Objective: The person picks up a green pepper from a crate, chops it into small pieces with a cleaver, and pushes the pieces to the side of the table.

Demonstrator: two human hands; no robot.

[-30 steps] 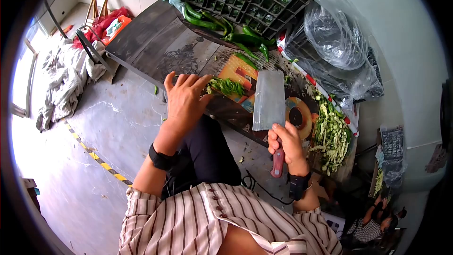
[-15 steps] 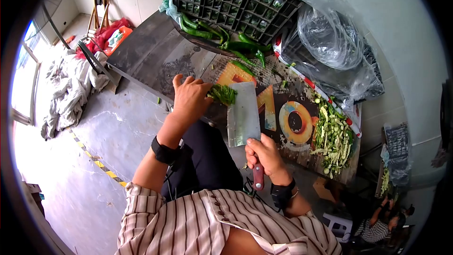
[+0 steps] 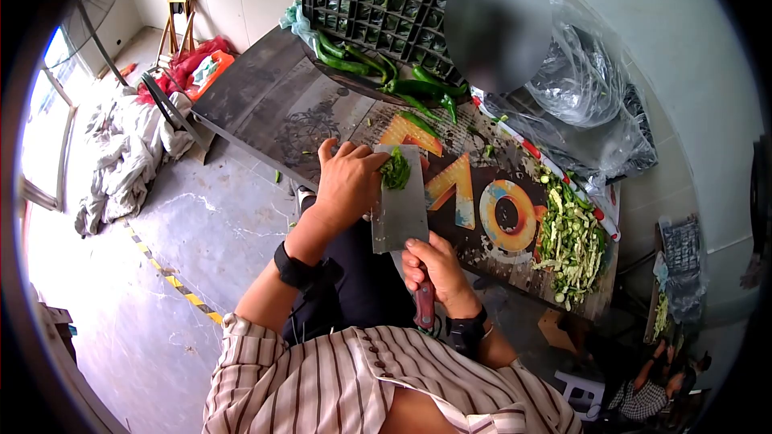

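Observation:
My right hand (image 3: 442,272) is wrapped round the dark red handle of a wide cleaver (image 3: 402,213), whose flat blade points away from me. A small heap of cut green pepper (image 3: 395,170) lies on the blade's upper part. Beside it, my left hand (image 3: 350,179) has its fingertips at the heap's edge; the fingers are bent, and what they may grip is hidden. Whole green peppers (image 3: 418,88) rest farther back on the patterned table (image 3: 273,104). A large pile of sliced pepper (image 3: 569,245) is at the table's right end.
A black crate (image 3: 378,0) stands behind the peppers, with clear plastic bags (image 3: 575,84) to its right. A red-and-white strip (image 3: 555,167) borders the sliced pile. White cloth (image 3: 133,153) lies on the floor at left. Another person (image 3: 639,398) is at lower right.
The cleaver blade has moved left beneath the cut pepper, which now lies on it. My left hand has moved slightly right. The view has shifted a little.

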